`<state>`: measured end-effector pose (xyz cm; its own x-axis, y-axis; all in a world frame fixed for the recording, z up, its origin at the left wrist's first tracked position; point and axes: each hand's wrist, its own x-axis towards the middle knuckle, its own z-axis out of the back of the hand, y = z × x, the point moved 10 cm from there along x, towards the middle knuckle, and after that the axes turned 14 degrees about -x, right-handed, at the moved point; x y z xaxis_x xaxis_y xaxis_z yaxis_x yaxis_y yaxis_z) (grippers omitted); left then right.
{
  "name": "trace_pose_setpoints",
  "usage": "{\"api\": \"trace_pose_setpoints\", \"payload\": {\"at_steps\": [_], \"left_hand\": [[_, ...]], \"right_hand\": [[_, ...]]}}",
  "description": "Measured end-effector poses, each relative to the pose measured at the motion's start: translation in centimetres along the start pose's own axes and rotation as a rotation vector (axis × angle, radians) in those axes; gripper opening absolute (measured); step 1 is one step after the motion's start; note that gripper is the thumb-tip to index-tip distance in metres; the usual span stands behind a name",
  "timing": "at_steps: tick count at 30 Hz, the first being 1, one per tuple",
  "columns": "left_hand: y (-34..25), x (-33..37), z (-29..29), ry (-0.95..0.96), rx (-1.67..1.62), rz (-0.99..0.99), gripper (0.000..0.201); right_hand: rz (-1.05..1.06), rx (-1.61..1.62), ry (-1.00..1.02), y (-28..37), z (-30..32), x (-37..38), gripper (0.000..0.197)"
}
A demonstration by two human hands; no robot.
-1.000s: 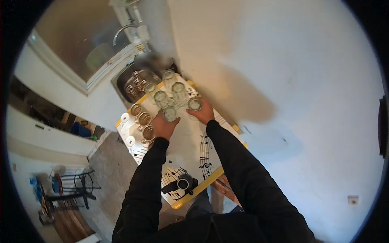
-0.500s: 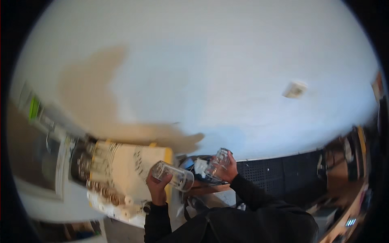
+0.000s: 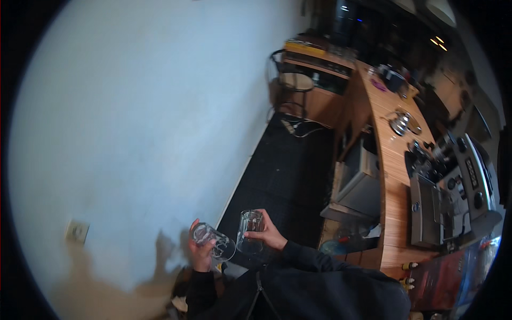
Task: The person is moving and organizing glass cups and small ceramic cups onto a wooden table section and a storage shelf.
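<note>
My left hand (image 3: 201, 253) grips a clear drinking glass (image 3: 214, 240) lying tilted on its side, its mouth pointing to the right. My right hand (image 3: 268, 233) holds a second clear glass (image 3: 250, 231) upright, just right of the first. Both glasses are close to my chest, in front of a white wall (image 3: 133, 122), with black sleeves running down to the lower edge.
A dark floor mat (image 3: 288, 170) stretches ahead. A curved wooden counter (image 3: 392, 160) on the right carries a steel espresso machine (image 3: 453, 186) and a kettle (image 3: 401, 124). A stool (image 3: 293, 80) stands at the far end. A wall socket (image 3: 77, 231) sits low left.
I have turned away from the tray of glasses beside the sink, carrying one glass in each hand. The view now faces the floor mat and the wooden counter.
</note>
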<state>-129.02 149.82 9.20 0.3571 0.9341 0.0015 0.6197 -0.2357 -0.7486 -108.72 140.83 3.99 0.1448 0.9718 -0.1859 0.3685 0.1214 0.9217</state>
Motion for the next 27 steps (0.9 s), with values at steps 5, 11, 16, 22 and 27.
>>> {"api": "trace_pose_setpoints", "payload": {"at_steps": [5, 11, 16, 22, 27], "left_hand": [[9.2, 11.6, -13.2, 0.258, 0.144, 0.128, 0.082], [18.0, 23.4, -21.9, 0.4, 0.2, 0.269, 0.078], [25.1, 35.8, -28.4, 0.473, 0.143, 0.346, 0.076], [31.3, 48.0, -38.9, 0.605, 0.231, 0.365, 0.076], [39.2, 56.5, -47.7, 0.647, 0.268, 0.361, 0.071]], "right_hand": [[0.364, -0.431, -0.507, 9.9, 13.8, 2.4, 0.077], [0.314, -0.302, -0.738, 12.8, 27.0, 7.3, 0.077], [0.39, -0.342, -0.905, 18.3, 37.1, 13.6, 0.076], [0.392, -0.178, -1.092, 24.0, 46.9, 20.0, 0.071], [0.434, -0.305, -1.194, 29.4, 55.9, 24.5, 0.074]]}}
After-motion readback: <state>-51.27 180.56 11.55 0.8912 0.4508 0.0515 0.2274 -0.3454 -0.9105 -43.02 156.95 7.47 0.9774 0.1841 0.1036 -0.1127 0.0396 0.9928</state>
